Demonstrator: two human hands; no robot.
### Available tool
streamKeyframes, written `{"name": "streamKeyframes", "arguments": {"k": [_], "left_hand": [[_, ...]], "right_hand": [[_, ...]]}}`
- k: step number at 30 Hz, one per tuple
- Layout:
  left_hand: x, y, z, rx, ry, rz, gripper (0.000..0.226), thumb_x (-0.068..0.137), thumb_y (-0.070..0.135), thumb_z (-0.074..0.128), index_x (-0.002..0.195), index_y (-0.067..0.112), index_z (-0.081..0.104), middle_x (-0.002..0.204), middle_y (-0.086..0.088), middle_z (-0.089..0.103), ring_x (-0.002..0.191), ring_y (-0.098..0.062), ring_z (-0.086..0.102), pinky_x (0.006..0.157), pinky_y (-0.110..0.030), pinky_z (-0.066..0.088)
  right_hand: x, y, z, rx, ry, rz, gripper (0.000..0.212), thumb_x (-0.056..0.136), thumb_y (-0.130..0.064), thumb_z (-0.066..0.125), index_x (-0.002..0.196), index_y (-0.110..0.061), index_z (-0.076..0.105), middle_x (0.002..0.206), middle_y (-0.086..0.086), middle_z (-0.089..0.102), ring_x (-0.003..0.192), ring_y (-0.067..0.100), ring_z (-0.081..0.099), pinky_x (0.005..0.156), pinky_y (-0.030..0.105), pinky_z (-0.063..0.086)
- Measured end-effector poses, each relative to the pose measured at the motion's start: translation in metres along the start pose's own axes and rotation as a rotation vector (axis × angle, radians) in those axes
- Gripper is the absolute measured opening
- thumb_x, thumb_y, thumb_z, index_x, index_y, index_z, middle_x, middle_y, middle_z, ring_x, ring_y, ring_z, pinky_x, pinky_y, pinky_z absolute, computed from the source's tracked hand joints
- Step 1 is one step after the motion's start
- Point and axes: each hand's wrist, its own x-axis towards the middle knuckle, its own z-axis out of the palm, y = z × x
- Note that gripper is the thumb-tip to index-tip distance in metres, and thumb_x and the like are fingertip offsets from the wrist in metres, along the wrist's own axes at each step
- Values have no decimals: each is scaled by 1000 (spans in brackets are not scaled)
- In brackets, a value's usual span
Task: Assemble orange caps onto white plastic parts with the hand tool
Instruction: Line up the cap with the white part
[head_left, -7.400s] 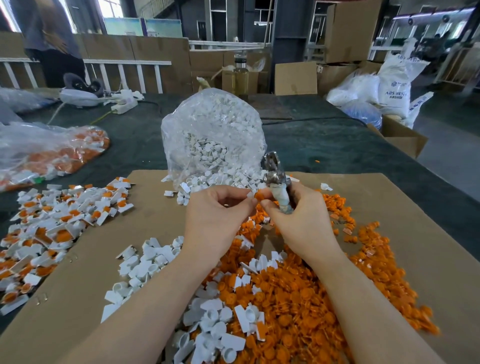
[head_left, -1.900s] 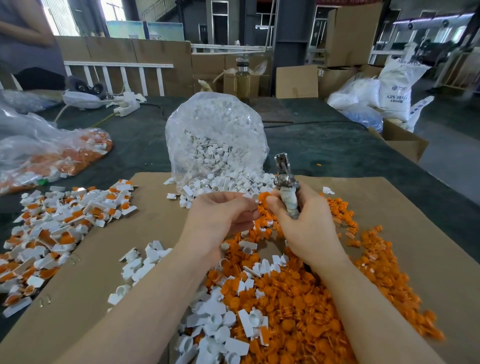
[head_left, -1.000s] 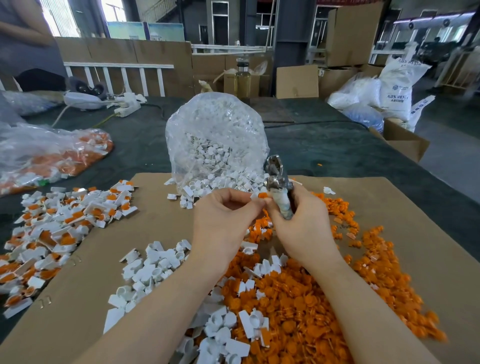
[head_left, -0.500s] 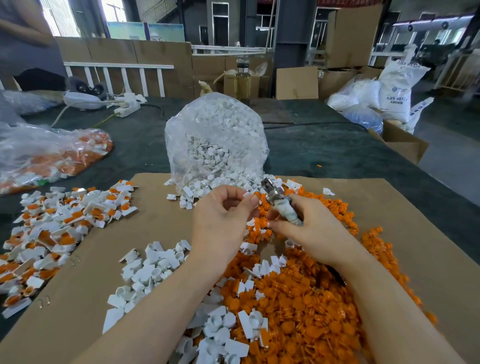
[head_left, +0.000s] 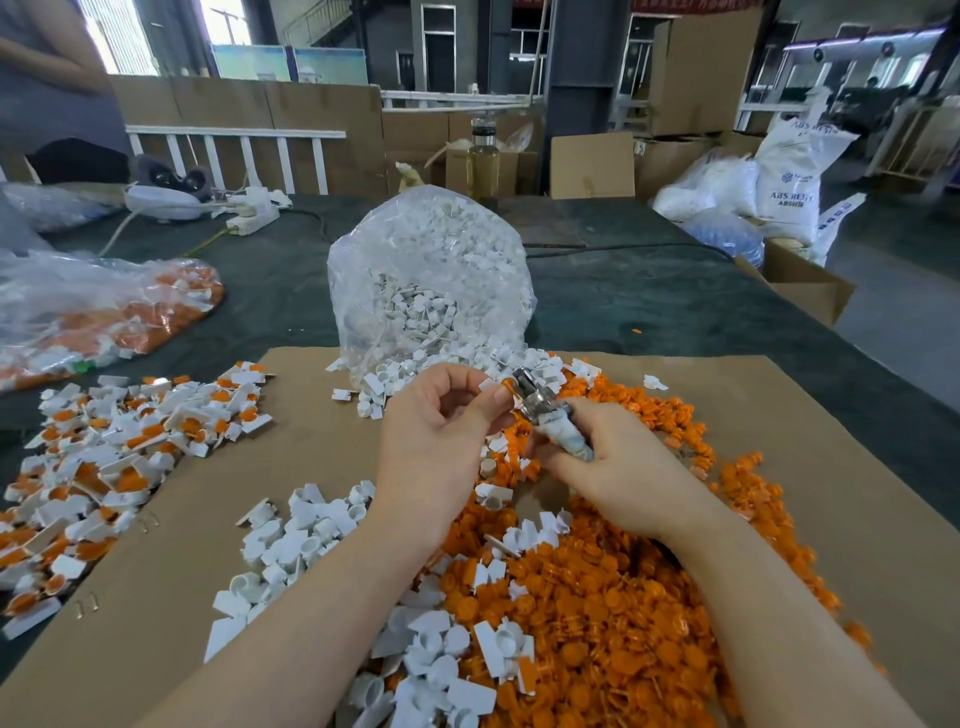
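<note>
My right hand (head_left: 618, 467) grips the hand tool (head_left: 545, 413), a metal head on a tape-wrapped handle, tilted up and to the left. My left hand (head_left: 441, 441) pinches a small white plastic part with an orange cap (head_left: 501, 385) against the tool's metal tip. Both hands hover over a big heap of loose orange caps (head_left: 597, 613) on brown cardboard (head_left: 311, 441). Loose white parts (head_left: 296, 540) lie below my left hand, with more white parts (head_left: 452, 660) near the bottom edge.
A clear bag of white parts (head_left: 426, 291) stands open behind my hands. Assembled white-and-orange pieces (head_left: 119, 457) are spread at the left, beside another bag of pieces (head_left: 93, 312). Cardboard boxes (head_left: 592, 166) and a white resin sack (head_left: 789, 192) stand at the back. A person's arm (head_left: 41, 57) shows top left.
My right hand has tipped the tool from upright down toward the left. My left hand stays pinched at the tool's tip, where a white part with an orange cap now shows.
</note>
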Motion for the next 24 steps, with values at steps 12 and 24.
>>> {"name": "streamKeyframes", "arguments": {"k": [12, 24], "left_hand": [[1, -2, -1, -44, 1, 12, 10, 87, 5, 70, 81, 12, 66, 68, 3, 71, 65, -7, 69, 61, -13, 52], [-3, -1, 2, -123, 6, 6, 10, 88, 4, 67, 80, 10, 65, 66, 4, 70, 63, -6, 67, 61, -14, 52]], "right_hand": [[2, -3, 2, 18, -27, 23, 10, 91, -21, 61, 91, -31, 61, 85, -4, 65, 75, 15, 61, 67, 37, 52], [2, -9, 6, 23, -1, 23, 6, 91, -19, 58, 92, -21, 63, 83, 5, 66, 75, 23, 61, 69, 47, 52]]}}
